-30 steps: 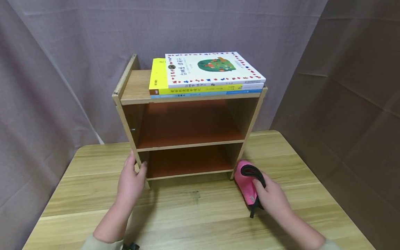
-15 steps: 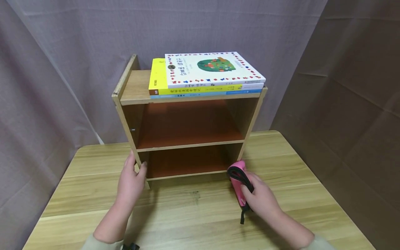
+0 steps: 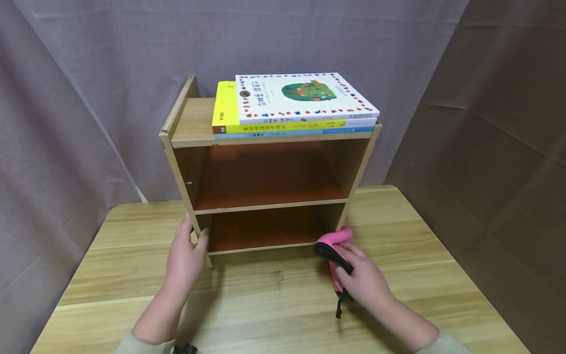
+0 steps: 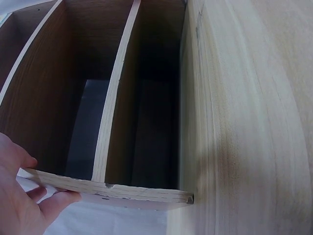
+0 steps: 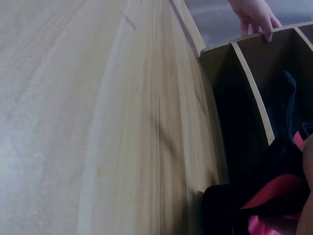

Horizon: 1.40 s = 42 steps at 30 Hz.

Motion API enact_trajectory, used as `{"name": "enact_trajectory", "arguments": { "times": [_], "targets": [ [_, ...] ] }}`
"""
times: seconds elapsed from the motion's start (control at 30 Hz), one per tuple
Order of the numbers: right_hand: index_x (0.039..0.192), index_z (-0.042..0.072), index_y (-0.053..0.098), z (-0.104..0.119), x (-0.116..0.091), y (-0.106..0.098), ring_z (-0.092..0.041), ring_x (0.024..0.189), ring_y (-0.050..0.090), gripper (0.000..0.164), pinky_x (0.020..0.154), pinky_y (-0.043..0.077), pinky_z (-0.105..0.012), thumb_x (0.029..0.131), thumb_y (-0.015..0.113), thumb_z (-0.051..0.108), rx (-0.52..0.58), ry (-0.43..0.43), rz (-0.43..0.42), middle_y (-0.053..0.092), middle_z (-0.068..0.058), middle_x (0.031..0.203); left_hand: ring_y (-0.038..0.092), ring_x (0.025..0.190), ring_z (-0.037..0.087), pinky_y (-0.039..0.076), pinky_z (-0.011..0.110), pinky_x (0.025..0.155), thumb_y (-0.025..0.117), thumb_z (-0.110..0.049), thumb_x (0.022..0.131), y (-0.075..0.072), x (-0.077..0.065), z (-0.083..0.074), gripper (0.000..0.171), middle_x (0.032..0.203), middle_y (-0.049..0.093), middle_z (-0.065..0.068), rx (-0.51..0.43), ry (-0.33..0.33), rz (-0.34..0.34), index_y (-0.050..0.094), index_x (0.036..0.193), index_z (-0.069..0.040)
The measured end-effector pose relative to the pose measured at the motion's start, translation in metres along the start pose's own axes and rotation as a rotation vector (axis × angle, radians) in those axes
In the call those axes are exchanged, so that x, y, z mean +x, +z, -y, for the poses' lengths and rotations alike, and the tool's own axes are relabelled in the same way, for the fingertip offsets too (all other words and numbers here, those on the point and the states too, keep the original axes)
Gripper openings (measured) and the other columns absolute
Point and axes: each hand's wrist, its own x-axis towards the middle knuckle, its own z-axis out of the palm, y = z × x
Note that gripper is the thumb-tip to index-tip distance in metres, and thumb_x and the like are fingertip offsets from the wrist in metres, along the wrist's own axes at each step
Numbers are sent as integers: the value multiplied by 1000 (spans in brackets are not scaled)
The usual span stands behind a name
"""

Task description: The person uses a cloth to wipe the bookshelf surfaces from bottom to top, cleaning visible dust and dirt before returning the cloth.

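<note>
A small wooden bookshelf (image 3: 270, 206) stands on the table with two red-brown inner boards. My left hand (image 3: 186, 255) grips the lower part of its left side panel, fingers outside and thumb at the inner front edge; the left wrist view shows the same hold by the left hand (image 4: 19, 188). In my right hand (image 3: 366, 278) is a folded pink cloth (image 3: 339, 237) with black edging and a short black strap hanging down. The cloth lies right at the lower front edge of the right side panel. In the right wrist view the dark-edged cloth (image 5: 271, 193) overlaps the shelf's lower openings.
Several books (image 3: 300, 98) lie stacked flat on the top board, a white-covered one uppermost, above yellow and blue ones. The table (image 3: 274, 314) is light wood. Grey curtains (image 3: 309, 39) hang behind and at the left; a brown one (image 3: 495, 147) hangs at the right.
My right hand has moved left with the pink cloth, from the outer side of the right panel round to its front edge. The left hand and the bookshelf stay put.
</note>
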Motion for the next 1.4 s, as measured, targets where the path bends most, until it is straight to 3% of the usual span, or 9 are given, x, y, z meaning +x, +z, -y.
{"name": "enact_trajectory", "arguments": {
  "times": [0.43,0.67,0.9,1.1,1.4],
  "targets": [
    [133,12,64,0,1,3,-23,108,62,48,85,55,-44,85,66,12,-94,-40,78,58,-6,137,40,138,34,46,60,100,54,-17,101,1,-3,1,49,150,42,13,5,-25,-12,43,149,-26],
    [132,10,65,0,1,3,-29,118,61,48,94,53,-49,83,67,9,-154,-98,115,62,-12,132,39,138,34,43,61,103,53,-15,101,1,-2,1,52,151,41,14,12,-19,-10,40,151,-26],
    [134,7,62,4,3,6,-33,127,54,51,103,46,-50,83,62,7,-182,-76,195,61,-15,134,38,139,35,41,61,104,52,-15,102,0,-3,-2,52,153,39,13,8,-30,1,39,152,-25],
    [133,8,63,6,3,10,-26,121,59,52,95,52,-48,81,59,5,-212,-71,226,64,-10,131,37,139,35,42,61,103,52,-16,102,0,-3,-2,54,154,38,13,15,-35,4,37,153,-26],
    [130,12,66,10,5,19,-26,109,66,48,81,56,-49,82,65,11,-320,-73,269,68,-7,124,38,139,33,42,60,104,53,-17,102,1,-1,-1,51,152,40,12,23,-24,-8,40,150,-26]
  ]
}}
